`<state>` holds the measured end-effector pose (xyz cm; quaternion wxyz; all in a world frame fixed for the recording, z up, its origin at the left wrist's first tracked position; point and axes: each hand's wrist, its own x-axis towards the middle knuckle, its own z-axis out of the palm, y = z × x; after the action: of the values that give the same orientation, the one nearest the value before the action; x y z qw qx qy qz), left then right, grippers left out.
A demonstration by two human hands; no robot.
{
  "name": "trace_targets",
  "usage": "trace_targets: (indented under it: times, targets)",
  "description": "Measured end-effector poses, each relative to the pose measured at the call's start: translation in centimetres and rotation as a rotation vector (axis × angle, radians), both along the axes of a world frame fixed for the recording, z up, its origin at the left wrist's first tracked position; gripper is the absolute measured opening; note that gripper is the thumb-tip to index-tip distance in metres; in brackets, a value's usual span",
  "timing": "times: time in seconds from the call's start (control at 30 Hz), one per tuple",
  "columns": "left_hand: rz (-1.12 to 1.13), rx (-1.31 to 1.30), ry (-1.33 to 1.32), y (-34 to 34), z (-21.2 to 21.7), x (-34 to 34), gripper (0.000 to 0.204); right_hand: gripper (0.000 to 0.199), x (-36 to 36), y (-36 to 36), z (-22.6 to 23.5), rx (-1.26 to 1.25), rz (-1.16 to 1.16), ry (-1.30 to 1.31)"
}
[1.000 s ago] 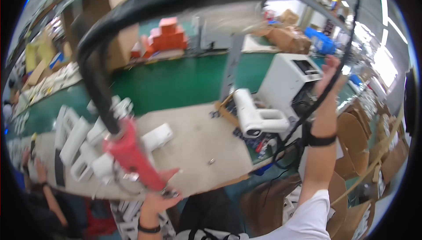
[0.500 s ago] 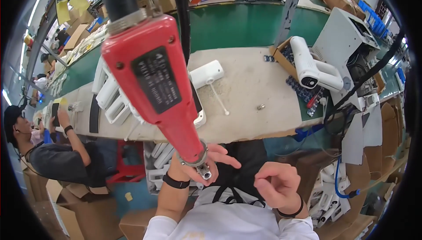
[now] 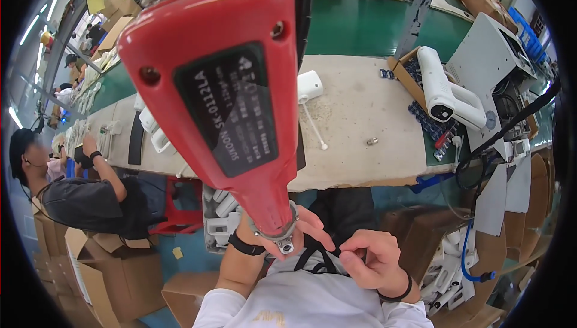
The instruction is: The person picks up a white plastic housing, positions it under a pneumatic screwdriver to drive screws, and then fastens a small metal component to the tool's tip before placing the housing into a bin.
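Red and hard-shelled, the driver [image 3: 207, 97] points nose-down in front of you, its tip at your left hand [image 3: 308, 226]. It looks stiff, fairly heavy, perhaps slippery; its narrow neck [image 3: 264, 202] seems the best hold. Your left fingers extend past it; whether they grip is unclear. Your right hand's [image 3: 375, 259] thumb and forefinger nearly meet, contents untellable. Beyond: the bench [image 3: 354, 112], a white gun-shaped device [image 3: 434, 82].

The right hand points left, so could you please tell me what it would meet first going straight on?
The right hand would most likely meet the outstretched fingers of the left hand first, though depth is unclear in this single view, so it might pass over or under them.
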<state>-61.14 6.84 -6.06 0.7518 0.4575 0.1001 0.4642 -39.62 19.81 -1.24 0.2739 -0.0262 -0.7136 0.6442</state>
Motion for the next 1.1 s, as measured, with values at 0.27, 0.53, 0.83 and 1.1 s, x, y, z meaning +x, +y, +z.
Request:
trace_targets:
  times: [0.27, 0.53, 0.83, 1.1]
  targets:
    - [0.249, -0.118, 0.107, -1.2, 0.7, 1.0, 0.072, 0.007, 1.2, 0.7, -2.0, 0.104, -0.322, -0.147]
    - [0.469, -0.048, 0.096, -0.3, 0.3, 1.4, 0.074, 0.005, 5.0, 6.2, -9.5, -0.005, -0.978, -0.269]
    - [0.761, -0.144, 0.46, 0.4, 0.3, 1.5, 0.079, 0.014, 2.4, 10.2, -7.6, 0.388, -0.977, -0.383]
    - [1.015, -0.16, 0.377, 0.8, -0.3, 2.1, 0.074, 0.018, 3.2, 13.7, -8.8, 0.365, -1.147, -0.5]
